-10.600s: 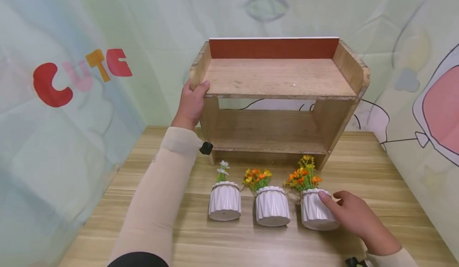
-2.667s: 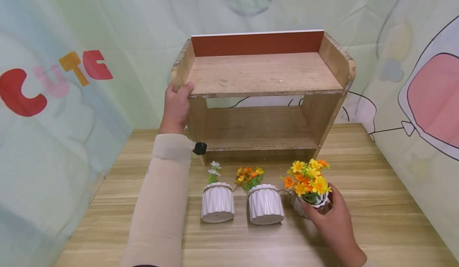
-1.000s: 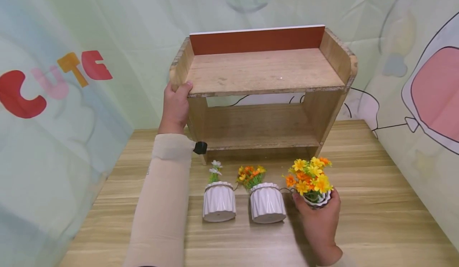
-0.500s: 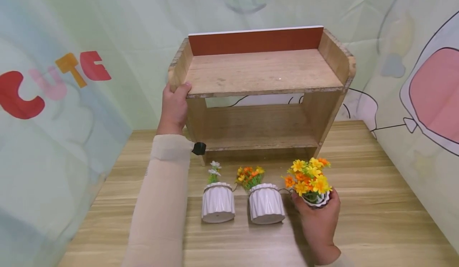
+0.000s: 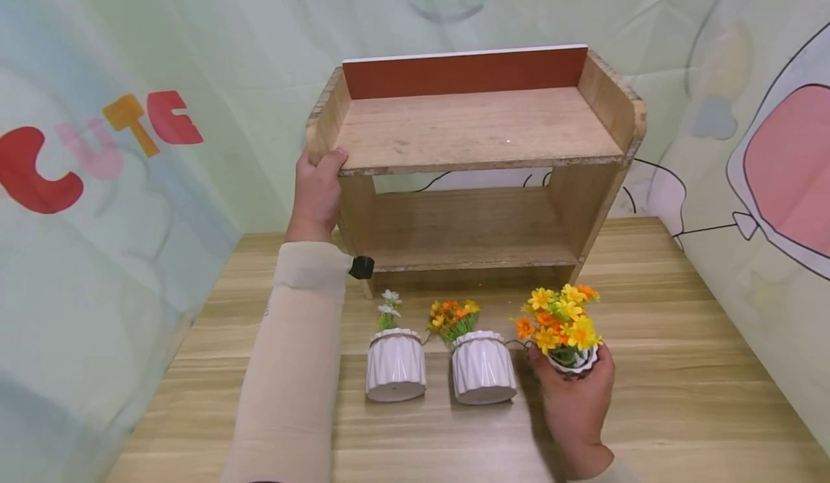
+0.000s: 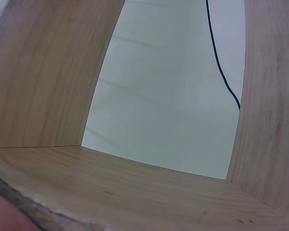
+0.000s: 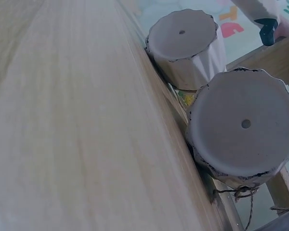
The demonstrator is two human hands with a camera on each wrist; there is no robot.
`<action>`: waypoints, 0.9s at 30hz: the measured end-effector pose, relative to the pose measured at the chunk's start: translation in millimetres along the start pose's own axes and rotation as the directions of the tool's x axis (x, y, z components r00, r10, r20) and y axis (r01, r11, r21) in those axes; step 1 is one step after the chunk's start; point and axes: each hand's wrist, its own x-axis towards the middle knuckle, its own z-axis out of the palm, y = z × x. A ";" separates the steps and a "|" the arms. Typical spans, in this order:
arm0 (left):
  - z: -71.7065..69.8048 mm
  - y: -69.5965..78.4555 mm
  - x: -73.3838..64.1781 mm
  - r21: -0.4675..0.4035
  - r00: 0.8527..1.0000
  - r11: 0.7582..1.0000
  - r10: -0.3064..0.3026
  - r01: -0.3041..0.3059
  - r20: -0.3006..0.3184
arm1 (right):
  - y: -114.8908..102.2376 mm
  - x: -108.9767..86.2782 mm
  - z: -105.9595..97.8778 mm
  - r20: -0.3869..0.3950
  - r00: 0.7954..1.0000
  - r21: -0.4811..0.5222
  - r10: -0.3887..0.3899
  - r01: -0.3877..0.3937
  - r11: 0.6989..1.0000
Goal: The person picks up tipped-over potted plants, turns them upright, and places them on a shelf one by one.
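Observation:
In the head view, my left hand (image 5: 316,193) grips the left side of a two-tier wooden shelf (image 5: 480,133), its thumb over the front edge of the upper board. My right hand (image 5: 579,404) holds a white flower pot (image 5: 586,365) with yellow and orange artificial flowers (image 5: 563,318), thumb on the left and fingers round the right side. This pot stands upright, much of it hidden by the hand. Left of it, a pot with orange flowers (image 5: 483,368) and a pot with white flowers (image 5: 396,368) lie tipped over, bases facing me.
All three pots are in front of the shelf on a wood-grain table (image 5: 687,396). Twine is tied round the pots' rims. Printed fabric (image 5: 285,72) hangs behind and at both sides, close to the shelf. The right wrist view shows the tipped pot's round base (image 7: 243,144).
Ten seconds ago the right pot lay tipped like the others; by 2.7 seconds ago it was raised upright. My right hand has since shifted left around it. Little differs over the last second.

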 end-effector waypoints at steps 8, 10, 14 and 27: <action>-0.2 -0.2 0.2 0.003 1.000 1.000 -0.008 0.008 -0.002 | -2.2 -4.8 1.5 -0.024 0.999 0.007 0.041 -0.040 0.999; -0.5 -0.6 0.9 0.005 1.000 1.000 -0.011 0.011 -0.005 | -2.3 -5.5 1.7 -0.027 0.999 0.009 0.044 -0.044 0.999; -0.8 -0.8 1.4 0.003 1.000 1.000 -0.019 0.019 -0.009 | -1.7 -6.0 2.0 -0.029 0.998 0.009 0.050 -0.050 0.999; -0.8 -2.8 2.8 0.025 1.000 1.000 -0.012 0.012 -0.006 | 2.8 -4.4 1.5 -0.026 0.999 0.006 0.031 -0.031 1.000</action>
